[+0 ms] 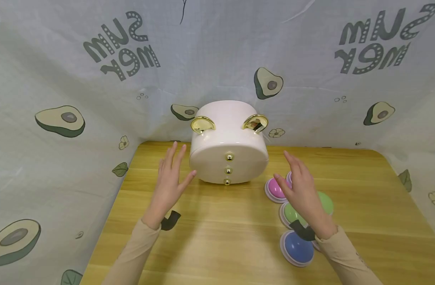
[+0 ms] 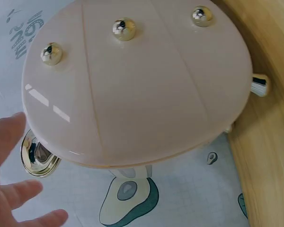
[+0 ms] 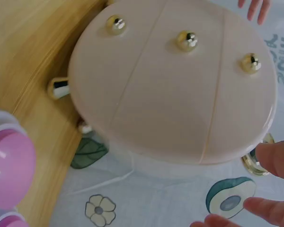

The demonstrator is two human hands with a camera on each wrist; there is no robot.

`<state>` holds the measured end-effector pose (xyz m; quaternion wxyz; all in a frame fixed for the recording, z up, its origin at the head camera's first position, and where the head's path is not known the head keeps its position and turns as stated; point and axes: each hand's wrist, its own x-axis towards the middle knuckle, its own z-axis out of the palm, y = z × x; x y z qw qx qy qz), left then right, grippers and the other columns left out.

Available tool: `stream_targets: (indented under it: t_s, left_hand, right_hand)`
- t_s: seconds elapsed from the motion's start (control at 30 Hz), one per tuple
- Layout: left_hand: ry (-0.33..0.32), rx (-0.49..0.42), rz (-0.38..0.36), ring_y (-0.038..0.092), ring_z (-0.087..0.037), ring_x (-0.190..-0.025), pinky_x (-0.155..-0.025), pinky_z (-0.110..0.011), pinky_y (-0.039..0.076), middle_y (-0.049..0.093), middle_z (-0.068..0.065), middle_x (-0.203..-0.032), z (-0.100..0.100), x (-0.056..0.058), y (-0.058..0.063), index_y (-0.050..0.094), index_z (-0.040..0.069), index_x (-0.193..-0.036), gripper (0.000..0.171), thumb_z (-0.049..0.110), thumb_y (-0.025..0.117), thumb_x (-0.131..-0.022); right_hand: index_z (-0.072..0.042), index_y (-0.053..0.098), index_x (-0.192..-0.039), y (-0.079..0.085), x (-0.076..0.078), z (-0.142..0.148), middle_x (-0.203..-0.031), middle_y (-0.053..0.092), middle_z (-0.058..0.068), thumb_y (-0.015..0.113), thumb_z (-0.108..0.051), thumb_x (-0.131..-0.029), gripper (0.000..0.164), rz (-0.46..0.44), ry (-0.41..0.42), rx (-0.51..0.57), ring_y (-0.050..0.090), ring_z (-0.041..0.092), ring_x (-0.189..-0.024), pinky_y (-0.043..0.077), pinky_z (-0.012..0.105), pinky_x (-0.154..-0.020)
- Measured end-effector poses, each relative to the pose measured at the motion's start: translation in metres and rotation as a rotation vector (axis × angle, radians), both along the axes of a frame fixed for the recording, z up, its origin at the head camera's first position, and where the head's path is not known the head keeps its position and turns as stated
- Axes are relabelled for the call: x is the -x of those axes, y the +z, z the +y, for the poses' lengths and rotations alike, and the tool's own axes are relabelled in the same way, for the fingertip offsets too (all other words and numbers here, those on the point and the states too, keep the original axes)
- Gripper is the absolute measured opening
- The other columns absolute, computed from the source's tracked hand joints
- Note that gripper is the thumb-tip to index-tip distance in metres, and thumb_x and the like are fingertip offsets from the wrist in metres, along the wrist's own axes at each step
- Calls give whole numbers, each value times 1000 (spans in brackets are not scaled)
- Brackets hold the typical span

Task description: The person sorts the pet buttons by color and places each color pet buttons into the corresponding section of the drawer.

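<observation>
A white oval box with drawers [image 1: 217, 162] stands at the back of the table, with gold ear-shaped handles on its sides. Three round gold knobs run down its front, and seams between the drawers show in both wrist views. My left hand [image 1: 169, 182] is held in the air at the box's left, fingers spread and holding nothing. On the other side, my right hand [image 1: 301, 188] hovers with straight fingers, partly over the coloured domes. In the right wrist view its fingers [image 3: 274, 161] overlap a gold ear near the box's edge.
Right of the box, several round domed buttons with white rims lie on the wooden table [image 1: 210, 237]: a pink one [image 1: 276, 188], a green one [image 1: 292, 213] and a blue one [image 1: 299, 247] among them. A curtain [image 1: 217, 47] printed with avocados hangs behind and at the sides.
</observation>
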<state>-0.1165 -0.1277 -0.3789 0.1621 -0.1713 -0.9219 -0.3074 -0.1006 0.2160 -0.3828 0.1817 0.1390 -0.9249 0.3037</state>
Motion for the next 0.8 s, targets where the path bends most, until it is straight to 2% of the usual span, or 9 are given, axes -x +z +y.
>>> stream_targets:
  t_s: [0.03,0.13,0.27,0.53,0.63,0.8]
  left_hand:
    - [-14,-27,11,18,-39,-139,-107,-62,15,14,-17,-155,0,2,2,26,8,-150,72,27,65,-93]
    - [-51,-99,17,20,-36,-139,-107,-57,22,15,-16,-155,0,7,7,25,8,-150,71,24,64,-93]
    - [-85,-158,22,23,-31,-139,-107,-53,27,18,-16,-154,0,13,12,24,9,-151,71,21,64,-93]
    - [-142,-227,69,28,-31,-137,-108,-50,26,26,-18,-151,0,28,18,28,6,-149,70,16,66,-91]
    - [-160,-235,82,28,-29,-137,-109,-48,24,29,-18,-150,0,34,20,28,5,-149,70,16,66,-91]
    - [-187,-264,80,37,-30,-131,-107,-46,28,31,-15,-149,-1,43,22,27,6,-149,72,16,67,-90]
  right_hand:
    - [1,33,-144,1,0,-1,-132,44,30,71,-4,-84,72,24,16,28,42,47,-119,34,63,-95]
    - [3,39,-141,4,1,-6,-125,52,25,73,4,-79,71,107,66,99,49,40,-113,41,42,-97]
    - [2,41,-140,10,3,-12,-122,55,21,71,9,-78,70,133,127,192,52,34,-111,36,15,-95]
    - [-3,42,-142,22,3,-24,-122,56,20,67,12,-81,68,5,226,335,54,29,-110,40,16,-93]
    - [-3,42,-141,26,3,-28,-120,58,20,66,10,-83,65,-35,265,349,55,27,-109,41,17,-92]
    - [-2,43,-140,26,5,-35,-116,59,21,65,10,-84,62,-69,347,375,56,27,-107,45,21,-91]
